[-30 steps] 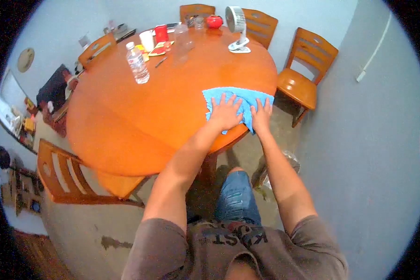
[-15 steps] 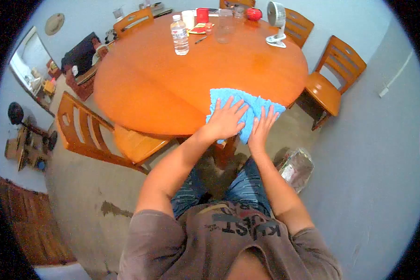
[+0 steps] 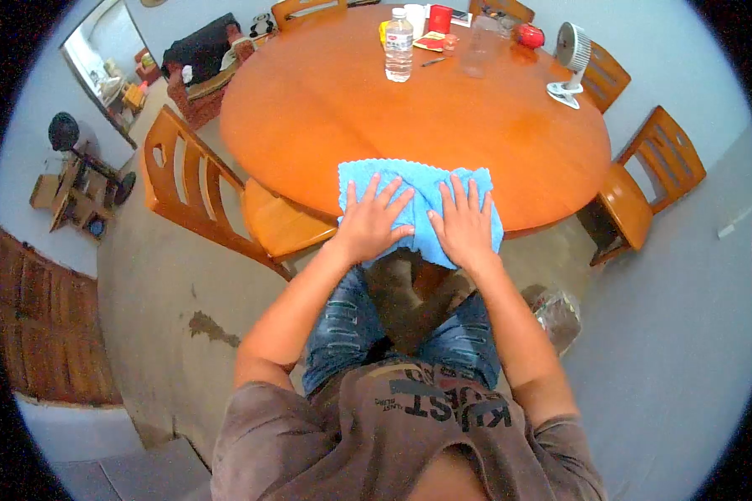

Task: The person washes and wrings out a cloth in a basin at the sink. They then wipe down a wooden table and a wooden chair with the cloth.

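My left hand (image 3: 371, 224) and right hand (image 3: 464, 227) lie flat and apart, spread on the light-blue, scalloped-edge cloth (image 3: 424, 185) beneath them, at the round orange-brown wooden tabletop's (image 3: 309, 117) near edge. Beyond them stands a clear, white-capped plastic bottle (image 3: 398, 57).

Upside down across the chest of the shirt (image 3: 376, 434) stands a word in large dark capitals: a K and an ST can be read, while the letters between them are unclear. Fainter and smaller lettering beside it is too blurred to read. The bottle (image 3: 398, 63) carries a label (image 3: 399, 40) with print too small to make out.
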Tool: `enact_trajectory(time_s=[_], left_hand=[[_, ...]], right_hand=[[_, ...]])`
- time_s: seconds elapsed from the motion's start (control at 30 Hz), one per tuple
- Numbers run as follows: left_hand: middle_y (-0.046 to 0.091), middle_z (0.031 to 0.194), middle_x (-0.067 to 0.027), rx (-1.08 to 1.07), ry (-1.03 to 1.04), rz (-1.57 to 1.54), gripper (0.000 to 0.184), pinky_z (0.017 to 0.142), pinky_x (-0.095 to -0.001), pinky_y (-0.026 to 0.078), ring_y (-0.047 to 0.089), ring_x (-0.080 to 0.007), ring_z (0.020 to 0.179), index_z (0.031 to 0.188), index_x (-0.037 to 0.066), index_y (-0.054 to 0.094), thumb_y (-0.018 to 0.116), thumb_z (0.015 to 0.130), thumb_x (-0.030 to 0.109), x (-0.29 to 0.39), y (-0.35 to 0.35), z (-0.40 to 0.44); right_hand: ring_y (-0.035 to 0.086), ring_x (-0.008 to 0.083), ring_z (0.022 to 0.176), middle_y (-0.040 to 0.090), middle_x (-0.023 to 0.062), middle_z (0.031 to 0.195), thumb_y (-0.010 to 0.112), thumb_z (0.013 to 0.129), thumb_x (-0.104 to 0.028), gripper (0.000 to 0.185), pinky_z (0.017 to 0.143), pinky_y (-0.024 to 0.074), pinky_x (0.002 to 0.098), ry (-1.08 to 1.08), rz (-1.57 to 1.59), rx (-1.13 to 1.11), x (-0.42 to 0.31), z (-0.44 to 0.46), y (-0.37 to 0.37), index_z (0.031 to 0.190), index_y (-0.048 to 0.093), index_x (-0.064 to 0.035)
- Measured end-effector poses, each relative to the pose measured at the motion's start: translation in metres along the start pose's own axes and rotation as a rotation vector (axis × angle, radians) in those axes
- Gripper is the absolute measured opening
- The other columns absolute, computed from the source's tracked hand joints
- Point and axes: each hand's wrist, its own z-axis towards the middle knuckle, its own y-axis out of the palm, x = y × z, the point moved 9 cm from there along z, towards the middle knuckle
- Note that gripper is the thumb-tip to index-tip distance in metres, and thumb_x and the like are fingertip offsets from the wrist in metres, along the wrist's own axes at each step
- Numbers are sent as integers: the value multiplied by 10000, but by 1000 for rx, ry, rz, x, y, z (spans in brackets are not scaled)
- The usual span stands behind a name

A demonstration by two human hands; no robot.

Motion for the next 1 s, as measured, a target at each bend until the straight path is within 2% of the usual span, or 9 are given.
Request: enact_trajectory(time_s=[0.13, 0.27, 0.43, 0.63, 0.73, 0.77, 0.87, 1.0], left_hand=[[306, 1444, -86, -90, -107, -1, 652, 1009, -655, 190, 263, -390, 1317, 1373, 212, 368, 511, 826, 537, -19, 6, 4], [284, 1460, -77, -87, -211, 34, 646, 1011, -663, 168, 237, -391, 1331, 1375, 222, 367, 483, 837, 559, -26, 23, 14], [291, 1453, -84, -91, -328, 105, 659, 1006, -674, 161, 229, -388, 1332, 1371, 215, 371, 486, 829, 573, -41, 44, 15], [296, 1447, -98, -13, -397, 197, 660, 983, -700, 163, 222, -395, 1328, 1357, 207, 390, 463, 830, 598, -75, 61, 20], [272, 1465, -66, -49, -446, 256, 632, 983, -684, 196, 242, -380, 1328, 1385, 240, 341, 473, 851, 550, -82, 67, 23], [268, 1467, -67, -63, -515, 276, 634, 978, -692, 193, 232, -378, 1331, 1388, 241, 336, 456, 853, 561, -106, 56, 22], [273, 1465, -66, -45, -555, 280, 638, 971, -700, 194, 226, -380, 1332, 1385, 242, 340, 440, 852, 577, -121, 56, 28], [268, 1467, -64, -36, -628, 289, 628, 971, -708, 181, 216, -382, 1334, 1384, 249, 341, 443, 852, 568, -141, 65, 29]], right_hand=[[283, 423, 1291, 336, 183, 1400, 473, 883, -419, 579, 1036, 214, 580, -125, 80, -118, -5, 30, 17, 1313, 409, -38], [290, 432, 1286, 340, 187, 1396, 475, 882, -419, 567, 1042, 212, 573, -217, 138, -77, 11, 42, 45, 1304, 422, -45], [334, 437, 1253, 367, 185, 1373, 471, 880, -434, 551, 1006, 255, 596, -349, 150, 35, 6, 64, 72, 1281, 452, -56], [360, 426, 1234, 395, 164, 1356, 472, 871, -462, 561, 986, 272, 603, -390, 127, 177, -6, 85, 107, 1264, 473, -60], [345, 425, 1244, 385, 151, 1371, 464, 873, -468, 564, 1000, 249, 603, -356, 141, 138, -5, 95, 115, 1277, 467, -74], [332, 419, 1255, 375, 142, 1383, 462, 874, -470, 563, 1005, 227, 614, -386, 194, 114, -23, 122, 123, 1293, 457, -94], [326, 411, 1263, 376, 135, 1384, 465, 874, -468, 553, 991, 230, 630, -385, 201, 163, -27, 137, 134, 1294, 462, -109], [366, 400, 1224, 416, 128, 1354, 454, 877, -472, 528, 948, 284, 642, -428, 215, 204, -37, 154, 145, 1259, 490, -110]])
